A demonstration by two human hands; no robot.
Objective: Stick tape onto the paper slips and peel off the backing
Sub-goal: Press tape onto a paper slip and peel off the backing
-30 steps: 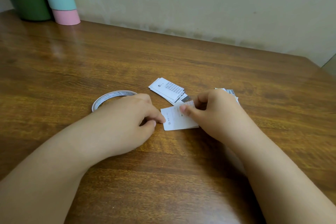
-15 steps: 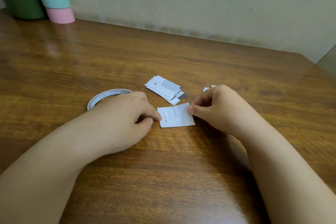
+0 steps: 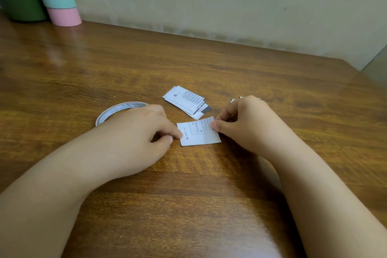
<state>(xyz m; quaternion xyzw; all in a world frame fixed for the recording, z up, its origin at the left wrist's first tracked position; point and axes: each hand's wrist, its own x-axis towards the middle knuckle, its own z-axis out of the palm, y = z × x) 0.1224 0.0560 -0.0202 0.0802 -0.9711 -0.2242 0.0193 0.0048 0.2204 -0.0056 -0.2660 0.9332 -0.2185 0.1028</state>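
I have the small white printed paper slip (image 3: 199,132) lying flat on the brown wooden table (image 3: 209,65), my left hand (image 3: 134,132) pinching its 9 o'clock edge between thumb and forefinger and my right hand (image 3: 249,125) pinching its 3 o'clock edge near the top corner. To do this well I should keep the left pinch firm so the slip stays flat while the right fingers work at whatever tape edge is there, too fine to make out, with the white tape roll (image 3: 117,111) waiting at 9 o'clock and the stack of printed slips (image 3: 186,100) at 12. Compared with half a second ago, both pinches look the same and the slip has hardly shifted
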